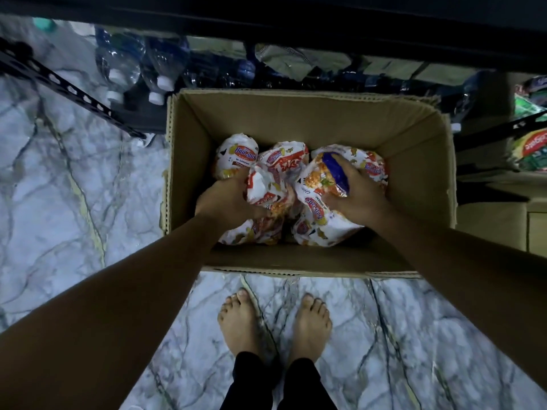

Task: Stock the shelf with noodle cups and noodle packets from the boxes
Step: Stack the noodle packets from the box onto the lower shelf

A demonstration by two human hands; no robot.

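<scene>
Head view: left hand (225,199) and right hand (361,194) tight around crinkly white-and-orange noodle packets (236,156) inside the cardboard box (296,119).

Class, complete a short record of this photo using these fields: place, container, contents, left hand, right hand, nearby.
place: marble-patterned floor, by a dark shelf strut
container: open cardboard box
contents: noodle packets, loosely piled
left hand: grips a white-and-orange packet
right hand: grips a blue-patched packet
nearby: water bottles beyond the box
</scene>
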